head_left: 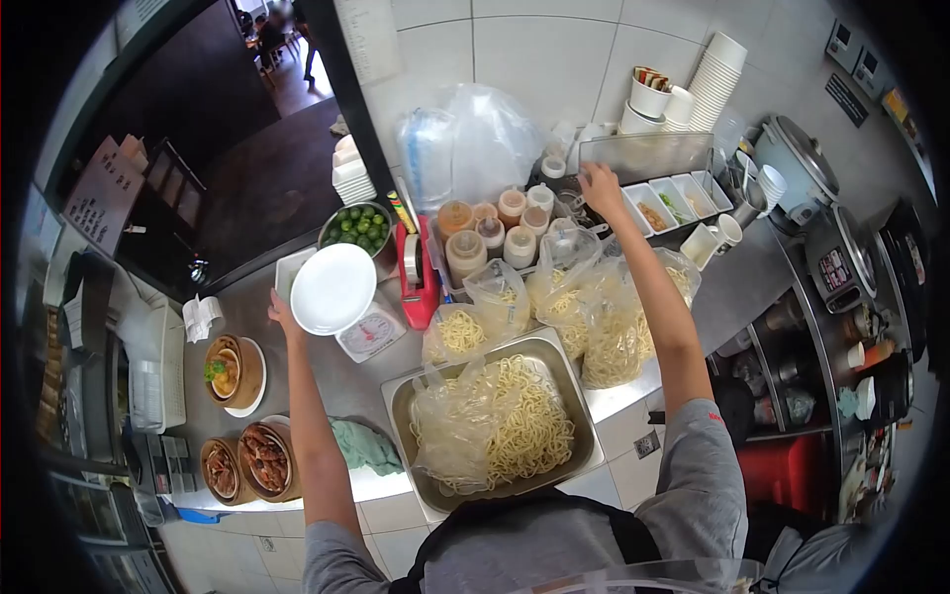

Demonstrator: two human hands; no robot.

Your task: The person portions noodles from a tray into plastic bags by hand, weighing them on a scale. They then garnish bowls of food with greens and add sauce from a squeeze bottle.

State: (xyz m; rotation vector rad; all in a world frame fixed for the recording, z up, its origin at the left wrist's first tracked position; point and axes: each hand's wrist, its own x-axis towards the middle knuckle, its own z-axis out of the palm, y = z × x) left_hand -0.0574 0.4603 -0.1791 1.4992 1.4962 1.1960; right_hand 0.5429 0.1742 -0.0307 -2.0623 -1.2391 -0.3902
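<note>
My left hand (281, 309) is beside the left rim of a white round plate (333, 288), its fingers partly hidden. The plate sits over a white dial scale (371, 335). At the back of the counter, my right hand (600, 188) has curled fingers at the left end of a condiment box's clear lid (648, 155); what they hold, if anything, I cannot tell. The box's white compartments (683, 201) contain chopped green and orange bits. In front of me, yellow noodles (524, 421) and a plastic bag (450, 426) lie in a steel tray (591, 457).
Bagged noodles (616, 342) and sauce bottles (465, 255) stand behind the tray. A red tape dispenser (420, 287) is beside the scale, near a bowl of green limes (356, 228). Bamboo baskets (269, 462) hold food at left. A green cloth (364, 447) lies by the tray.
</note>
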